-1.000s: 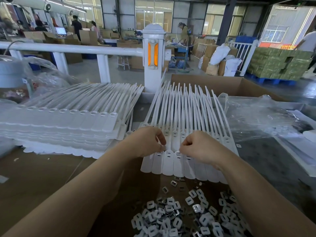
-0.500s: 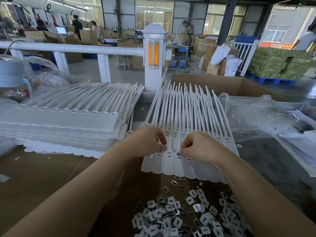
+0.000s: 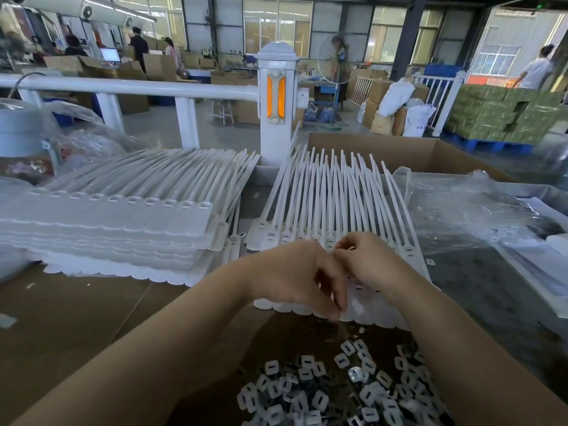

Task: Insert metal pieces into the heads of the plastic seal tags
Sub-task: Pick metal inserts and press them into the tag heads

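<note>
Pinching is seen at the right hand (image 3: 368, 265): its fingertips are curled together at a tag head, most likely on a small metal piece, though the piece itself is too small to be made out. The left hand (image 3: 295, 278) is laid over the near ends of the fanned row of white plastic seal tags (image 3: 325, 192), fingers curled downward; whether anything is held cannot be told. Slots with dark inserts are visible in the tag heads left of the hands, so those are judged done. Right-side heads are mostly hidden. A loose pile of small silvery square metal pieces (image 3: 338, 385) lies nearest. A thick stack of white tag sheets (image 3: 116, 222) waits at left, judged unprocessed.
</note>
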